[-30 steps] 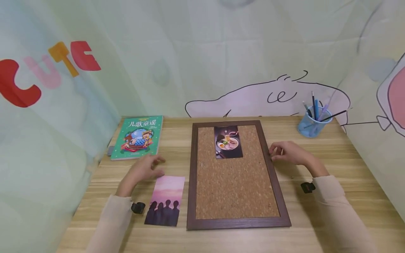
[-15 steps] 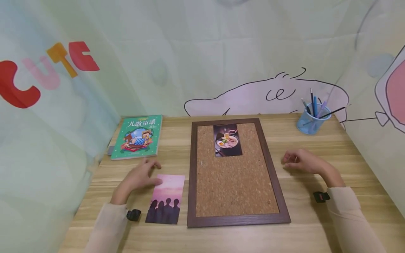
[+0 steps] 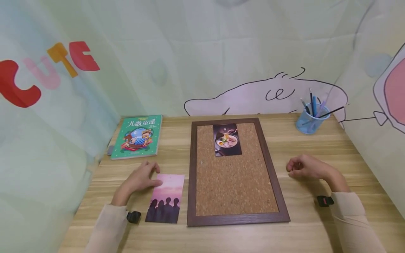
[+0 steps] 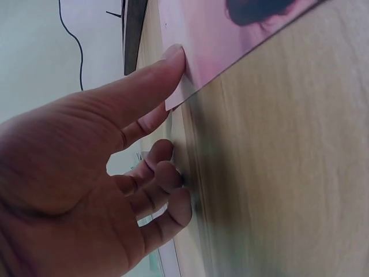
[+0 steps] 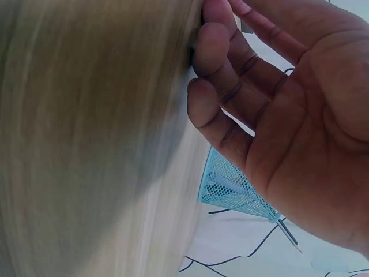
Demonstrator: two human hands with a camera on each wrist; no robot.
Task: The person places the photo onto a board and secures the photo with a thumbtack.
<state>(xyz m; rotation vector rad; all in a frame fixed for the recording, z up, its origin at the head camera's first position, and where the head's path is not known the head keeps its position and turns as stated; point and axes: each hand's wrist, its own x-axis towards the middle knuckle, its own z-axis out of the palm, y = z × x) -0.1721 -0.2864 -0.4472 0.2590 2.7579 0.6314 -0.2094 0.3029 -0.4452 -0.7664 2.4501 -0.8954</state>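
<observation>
L hand (image 3: 139,178) fingers spread, thumb tip touching top-left corner of pink sunset photo card w/ dark silhouettes (image 3: 166,199); other fingertips rest on light wood table (image 3: 316,140). Card lies flat just left of brown wood-framed cork board (image 3: 235,175), near its lower half. R hand (image 3: 305,167) right of board, apart from frame, fingers loosely curled, holding nothing, fingertips on table. Dark ramen photo card (image 3: 226,140) at board's top centre. Green children's book (image 3: 137,136) left of board's top; blue mesh pen cup (image 3: 309,121) to board's upper right.
</observation>
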